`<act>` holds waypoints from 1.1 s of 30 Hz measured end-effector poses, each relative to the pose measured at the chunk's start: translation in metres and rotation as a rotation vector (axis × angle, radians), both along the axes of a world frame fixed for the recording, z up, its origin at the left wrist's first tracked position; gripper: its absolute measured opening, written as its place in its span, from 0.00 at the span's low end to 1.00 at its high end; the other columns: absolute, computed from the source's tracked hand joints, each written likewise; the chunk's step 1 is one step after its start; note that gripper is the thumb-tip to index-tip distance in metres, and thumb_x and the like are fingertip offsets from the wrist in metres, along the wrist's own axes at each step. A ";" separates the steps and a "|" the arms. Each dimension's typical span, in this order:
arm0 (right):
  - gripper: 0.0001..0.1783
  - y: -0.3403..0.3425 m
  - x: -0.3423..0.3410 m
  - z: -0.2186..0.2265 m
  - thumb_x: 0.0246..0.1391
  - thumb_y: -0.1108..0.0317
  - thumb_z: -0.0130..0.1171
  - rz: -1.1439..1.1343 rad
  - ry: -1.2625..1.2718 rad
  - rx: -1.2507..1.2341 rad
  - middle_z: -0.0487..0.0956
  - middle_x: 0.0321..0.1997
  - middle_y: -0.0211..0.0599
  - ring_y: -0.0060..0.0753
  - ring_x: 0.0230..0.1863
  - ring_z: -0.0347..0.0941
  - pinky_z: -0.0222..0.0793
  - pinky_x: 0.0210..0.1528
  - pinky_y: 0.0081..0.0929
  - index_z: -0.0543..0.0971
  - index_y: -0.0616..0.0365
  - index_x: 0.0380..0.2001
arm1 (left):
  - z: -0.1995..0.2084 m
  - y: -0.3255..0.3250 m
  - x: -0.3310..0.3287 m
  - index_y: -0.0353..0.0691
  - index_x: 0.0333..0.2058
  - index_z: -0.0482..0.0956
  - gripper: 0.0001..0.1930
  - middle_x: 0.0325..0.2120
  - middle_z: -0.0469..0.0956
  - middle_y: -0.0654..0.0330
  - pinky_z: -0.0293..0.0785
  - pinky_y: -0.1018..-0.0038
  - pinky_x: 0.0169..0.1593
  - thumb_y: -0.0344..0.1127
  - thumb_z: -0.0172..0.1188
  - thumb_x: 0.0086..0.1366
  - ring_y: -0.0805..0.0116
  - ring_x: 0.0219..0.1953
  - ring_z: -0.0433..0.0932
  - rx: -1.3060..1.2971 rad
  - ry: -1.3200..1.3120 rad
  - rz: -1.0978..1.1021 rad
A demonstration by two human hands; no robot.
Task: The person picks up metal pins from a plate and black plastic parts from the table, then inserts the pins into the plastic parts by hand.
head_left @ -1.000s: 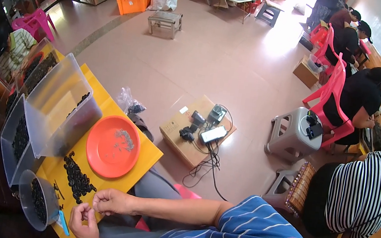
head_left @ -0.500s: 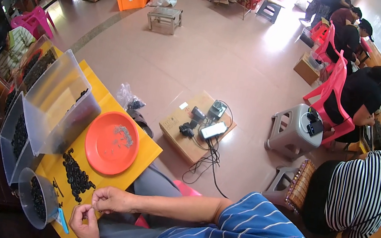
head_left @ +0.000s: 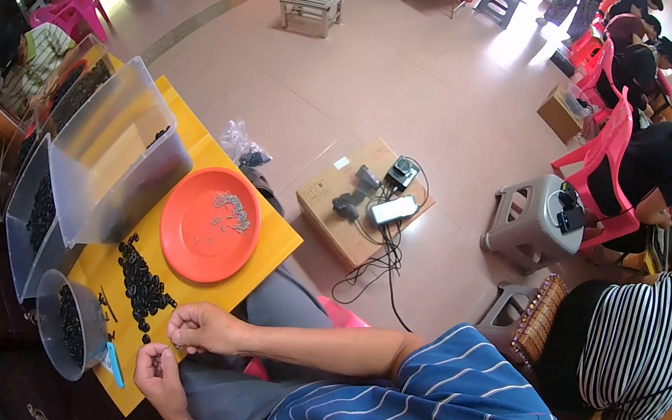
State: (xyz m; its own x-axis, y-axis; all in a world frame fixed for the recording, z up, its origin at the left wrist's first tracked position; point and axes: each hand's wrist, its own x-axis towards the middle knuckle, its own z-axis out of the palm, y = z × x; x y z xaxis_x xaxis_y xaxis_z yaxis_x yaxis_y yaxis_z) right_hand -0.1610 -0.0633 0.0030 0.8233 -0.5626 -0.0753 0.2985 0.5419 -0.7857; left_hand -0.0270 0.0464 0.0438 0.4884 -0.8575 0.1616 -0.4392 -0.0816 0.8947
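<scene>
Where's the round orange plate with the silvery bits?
The orange plate is left of centre in the head view, on the yellow board, beside the pile of black pieces.

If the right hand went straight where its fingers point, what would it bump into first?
The right hand would probably bump into the small black pieces on the yellow board, but its height above them is hard to tell.

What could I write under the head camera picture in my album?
Left hand and right hand close together near small black pieces and an orange plate.
</scene>
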 end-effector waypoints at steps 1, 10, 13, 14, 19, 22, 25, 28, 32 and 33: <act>0.03 0.001 0.002 -0.003 0.61 0.71 0.59 0.007 -0.019 0.004 0.74 0.25 0.23 0.14 0.25 0.69 0.64 0.27 0.15 0.77 0.57 0.36 | -0.001 0.001 0.001 0.36 0.32 0.74 0.03 0.26 0.69 0.72 0.59 0.84 0.29 0.25 0.59 0.65 0.84 0.26 0.63 0.003 -0.004 0.003; 0.05 0.001 0.000 -0.005 0.57 0.74 0.61 -0.040 -0.041 -0.079 0.77 0.26 0.26 0.14 0.27 0.72 0.66 0.29 0.14 0.78 0.60 0.37 | -0.004 -0.001 0.003 0.36 0.32 0.74 0.03 0.24 0.68 0.72 0.58 0.84 0.28 0.25 0.59 0.65 0.85 0.25 0.62 0.032 -0.030 -0.001; 0.06 0.002 0.002 -0.008 0.56 0.75 0.61 -0.059 -0.044 -0.098 0.78 0.28 0.26 0.15 0.29 0.73 0.68 0.31 0.15 0.78 0.60 0.38 | -0.002 0.000 0.004 0.36 0.31 0.74 0.03 0.24 0.67 0.72 0.59 0.83 0.29 0.25 0.59 0.65 0.83 0.25 0.62 0.048 -0.038 0.008; 0.06 0.003 0.004 -0.010 0.56 0.75 0.61 -0.048 -0.049 -0.089 0.78 0.28 0.26 0.15 0.29 0.73 0.68 0.31 0.15 0.78 0.60 0.38 | -0.002 0.002 0.006 0.36 0.31 0.74 0.03 0.24 0.67 0.72 0.59 0.83 0.29 0.25 0.59 0.65 0.83 0.25 0.62 0.056 -0.043 0.020; 0.06 0.005 0.013 -0.022 0.59 0.73 0.63 -0.161 0.024 -0.296 0.80 0.32 0.25 0.14 0.35 0.75 0.74 0.40 0.19 0.80 0.57 0.40 | 0.000 0.006 0.012 0.33 0.34 0.76 0.00 0.28 0.71 0.68 0.68 0.80 0.35 0.23 0.58 0.64 0.78 0.30 0.69 0.011 -0.134 -0.018; 0.07 -0.013 -0.006 -0.016 0.59 0.72 0.64 -0.131 0.156 -0.283 0.81 0.34 0.24 0.15 0.36 0.75 0.74 0.41 0.19 0.80 0.59 0.40 | 0.002 -0.014 0.001 0.34 0.34 0.77 0.01 0.30 0.76 0.65 0.72 0.81 0.37 0.23 0.60 0.64 0.80 0.32 0.75 0.001 -0.009 -0.074; 0.06 -0.007 -0.013 0.002 0.58 0.76 0.62 -0.059 0.069 0.016 0.78 0.33 0.20 0.09 0.32 0.71 0.69 0.36 0.12 0.79 0.58 0.39 | 0.015 -0.012 -0.005 0.34 0.31 0.78 0.02 0.23 0.76 0.66 0.72 0.80 0.30 0.22 0.61 0.62 0.81 0.25 0.75 0.001 -0.126 -0.038; 0.06 -0.003 -0.006 0.009 0.58 0.79 0.60 -0.027 0.040 0.061 0.80 0.35 0.24 0.10 0.33 0.73 0.70 0.36 0.12 0.78 0.60 0.39 | 0.020 -0.004 -0.005 0.34 0.31 0.78 0.01 0.24 0.77 0.68 0.71 0.82 0.33 0.23 0.62 0.61 0.84 0.26 0.73 0.019 -0.073 0.014; 0.07 0.000 -0.002 0.008 0.58 0.79 0.60 0.015 0.055 0.074 0.80 0.36 0.26 0.12 0.34 0.75 0.72 0.38 0.13 0.78 0.61 0.39 | 0.019 0.001 0.000 0.34 0.31 0.79 0.01 0.25 0.78 0.67 0.72 0.82 0.34 0.23 0.61 0.61 0.84 0.27 0.74 0.025 -0.090 0.018; 0.06 0.001 0.000 0.009 0.59 0.78 0.61 -0.015 0.068 0.051 0.80 0.34 0.25 0.11 0.31 0.73 0.70 0.35 0.13 0.78 0.60 0.40 | 0.015 0.000 0.001 0.34 0.31 0.79 0.01 0.24 0.78 0.66 0.72 0.81 0.31 0.23 0.62 0.61 0.82 0.25 0.74 0.005 -0.088 0.014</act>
